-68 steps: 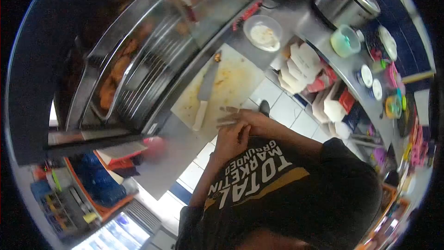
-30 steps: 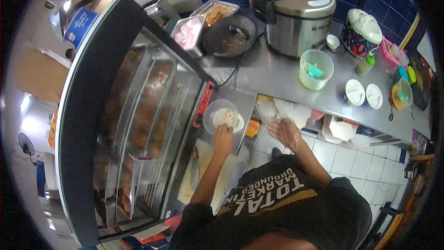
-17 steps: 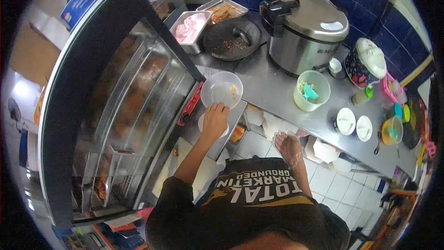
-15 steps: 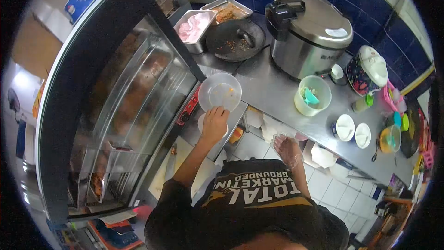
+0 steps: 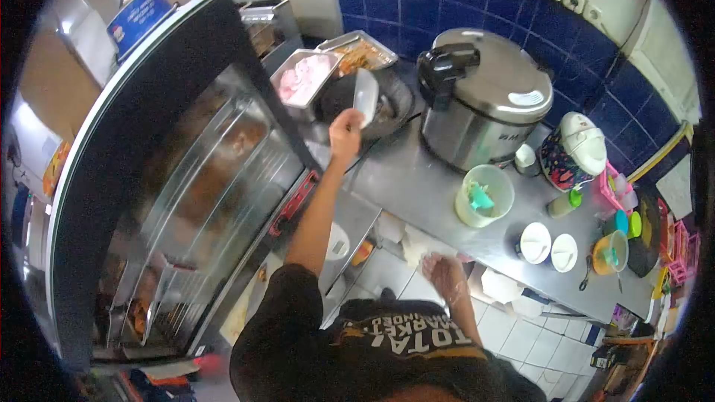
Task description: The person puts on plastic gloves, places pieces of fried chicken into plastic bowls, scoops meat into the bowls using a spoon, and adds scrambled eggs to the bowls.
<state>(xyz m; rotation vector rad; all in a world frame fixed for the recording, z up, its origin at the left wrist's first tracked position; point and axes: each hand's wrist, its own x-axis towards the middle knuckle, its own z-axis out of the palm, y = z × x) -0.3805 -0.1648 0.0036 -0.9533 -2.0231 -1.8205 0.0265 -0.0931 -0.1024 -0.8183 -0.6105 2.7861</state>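
My left hand [image 5: 344, 134] is stretched far forward and grips a shallow white bowl [image 5: 365, 97], tipped up on its edge. The bowl hangs over a round black stone dish [image 5: 391, 115] at the back of the steel counter [image 5: 417, 179]. My right hand [image 5: 445, 277] wears a clear plastic glove. It hovers low by the counter's front edge with fingers apart and nothing in it. A small white plate [image 5: 337, 242] lies on the lower steel ledge beneath my left arm.
A glass-fronted display case [image 5: 201, 179] with fried food runs along the left. Two metal trays [image 5: 305, 78] stand behind the black dish. On the counter sit a large steel rice cooker [image 5: 480, 97], a green tub [image 5: 484, 195], two white cups [image 5: 549, 246] and a patterned small cooker [image 5: 573, 152].
My left hand has lifted the white bowl off the ledge and carried it up to the black dish, tipping it on edge. The view has swung toward the back wall.
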